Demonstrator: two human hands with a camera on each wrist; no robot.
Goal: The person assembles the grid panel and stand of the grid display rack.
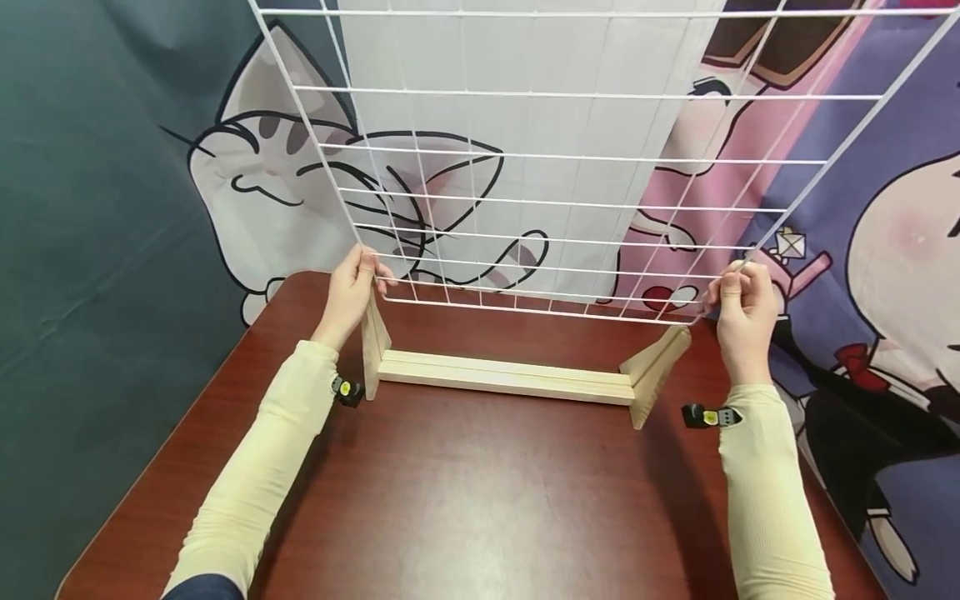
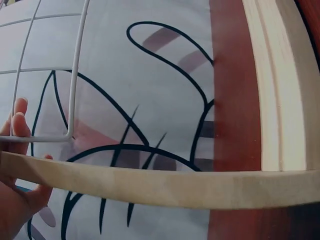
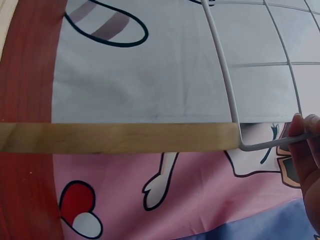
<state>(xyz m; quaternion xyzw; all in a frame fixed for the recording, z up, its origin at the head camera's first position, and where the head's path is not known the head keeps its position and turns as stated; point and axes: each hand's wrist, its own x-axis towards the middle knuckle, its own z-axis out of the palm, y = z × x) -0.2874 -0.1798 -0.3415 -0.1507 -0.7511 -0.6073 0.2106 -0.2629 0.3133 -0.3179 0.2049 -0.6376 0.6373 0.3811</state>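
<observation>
A white wire grid panel (image 1: 525, 91) is held upright above a wooden stand. My left hand (image 1: 351, 293) pinches its left edge wire near the bottom, close to the top of the stand's left upright (image 1: 372, 350). On the other side, my right hand (image 1: 746, 317) grips the right edge wire, a little outside the right upright (image 1: 654, 379). A pale wooden crossbar (image 1: 502, 379) joins both uprights. The right wrist view has the panel's corner wire (image 3: 227, 85) at the tip of the upright (image 3: 120, 138); whether they touch I cannot tell.
The stand rests on a reddish-brown table (image 1: 480, 492). Behind it hangs a cloth with printed cartoon figures (image 1: 900, 275), and a dark green cloth (image 1: 97, 250) is at the left. A small black wrist camera (image 1: 347, 391) sits on the left sleeve, another (image 1: 705, 416) on the right.
</observation>
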